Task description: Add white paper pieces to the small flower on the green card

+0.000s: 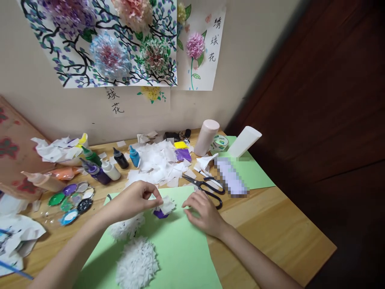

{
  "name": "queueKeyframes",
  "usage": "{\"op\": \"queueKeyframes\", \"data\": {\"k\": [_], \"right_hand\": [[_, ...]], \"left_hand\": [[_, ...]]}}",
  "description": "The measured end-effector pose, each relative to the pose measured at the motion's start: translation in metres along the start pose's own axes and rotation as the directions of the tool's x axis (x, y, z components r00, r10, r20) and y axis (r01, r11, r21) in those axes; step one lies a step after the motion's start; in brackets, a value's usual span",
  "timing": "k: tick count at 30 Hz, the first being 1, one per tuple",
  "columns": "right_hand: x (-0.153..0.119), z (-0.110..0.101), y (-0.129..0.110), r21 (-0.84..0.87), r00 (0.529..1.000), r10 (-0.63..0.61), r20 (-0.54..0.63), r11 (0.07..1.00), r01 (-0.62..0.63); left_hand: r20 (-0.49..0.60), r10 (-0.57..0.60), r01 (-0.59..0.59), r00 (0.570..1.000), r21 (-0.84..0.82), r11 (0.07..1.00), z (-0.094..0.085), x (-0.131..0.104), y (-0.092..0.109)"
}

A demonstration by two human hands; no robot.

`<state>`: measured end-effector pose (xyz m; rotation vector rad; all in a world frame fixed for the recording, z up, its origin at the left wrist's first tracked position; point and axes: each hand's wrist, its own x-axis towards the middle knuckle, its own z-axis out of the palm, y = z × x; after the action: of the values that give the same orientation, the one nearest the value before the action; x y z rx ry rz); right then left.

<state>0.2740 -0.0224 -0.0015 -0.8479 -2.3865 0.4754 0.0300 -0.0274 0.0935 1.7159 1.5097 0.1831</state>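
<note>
My left hand point(140, 200) reaches across the green paper point(183, 253), its thumb and forefinger pinched on a white paper piece point(167, 205). Under that white cluster shows a purple patch point(161, 214). My right hand point(204, 213) rests at the right edge of the green paper, fingers curved and apart, holding nothing. Close by it lie black-handled scissors point(200, 184), blades pointing left. A fluffy white paper flower point(136, 263) sits at the near side of the sheet. Another white paper flower point(128, 226) is partly hidden behind my left forearm.
Loose white paper squares point(156, 160) cover the back middle. Paint bottles point(98, 173) and round paint lids point(69, 217) stand at left. A pink bottle point(206, 138), tape roll point(220, 142) and white tube point(244, 142) are at back right. Flower artworks point(126, 76) hang on the wall.
</note>
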Motion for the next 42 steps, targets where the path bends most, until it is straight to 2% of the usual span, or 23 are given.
{"op": "queueKeyframes", "data": {"k": [3,6,10,12,21,27,33,35,37,39,42], "right_hand": [[0.005,0.011,-0.009,-0.017,0.991,-0.098,0.095,0.995,0.100],[0.006,0.018,-0.013,-0.010,0.986,-0.106,0.129,0.994,0.108],[0.007,0.021,-0.012,-0.023,0.988,-0.083,0.129,0.996,0.086],[0.008,0.021,-0.012,-0.035,0.990,-0.065,0.122,0.997,0.070],[0.007,0.020,-0.011,-0.045,0.992,-0.023,0.124,0.999,0.029],[0.005,0.020,-0.016,0.002,0.988,-0.136,0.066,0.991,0.137],[0.014,0.023,-0.022,-0.032,0.975,-0.224,0.000,0.974,0.224],[0.017,0.017,-0.016,-0.069,0.990,-0.142,-0.018,0.988,0.141],[0.018,0.007,-0.007,-0.075,0.998,0.047,-0.052,0.996,-0.051],[0.017,-0.005,0.004,-0.071,0.970,0.242,-0.030,0.967,-0.244],[0.011,-0.018,0.013,-0.103,0.919,0.383,0.094,0.922,-0.374]], "left_hand": [[0.047,0.028,-0.028,0.999,0.002,1.000,-0.013,-0.012,-0.004],[0.085,0.044,-0.049,0.995,0.053,0.997,-0.020,-0.020,-0.008],[0.214,0.059,-0.077,0.975,0.073,0.994,-0.016,-0.022,-0.008],[0.243,0.068,-0.089,0.968,0.075,0.993,-0.011,-0.020,-0.009],[0.230,0.092,-0.125,0.969,0.132,0.983,0.007,-0.007,-0.013],[0.110,0.072,-0.095,0.991,0.219,0.971,0.025,0.001,-0.011],[0.003,0.048,-0.047,0.999,0.330,0.943,0.029,0.003,-0.014],[-0.013,0.038,-0.031,0.999,0.352,0.935,0.030,0.004,-0.014],[-0.021,0.030,-0.021,0.999,0.366,0.930,0.030,0.005,-0.013],[-0.024,0.027,-0.017,0.999,0.373,0.928,0.030,0.006,-0.012],[-0.030,0.029,-0.016,0.999,0.379,0.925,0.029,0.006,-0.011]]}}
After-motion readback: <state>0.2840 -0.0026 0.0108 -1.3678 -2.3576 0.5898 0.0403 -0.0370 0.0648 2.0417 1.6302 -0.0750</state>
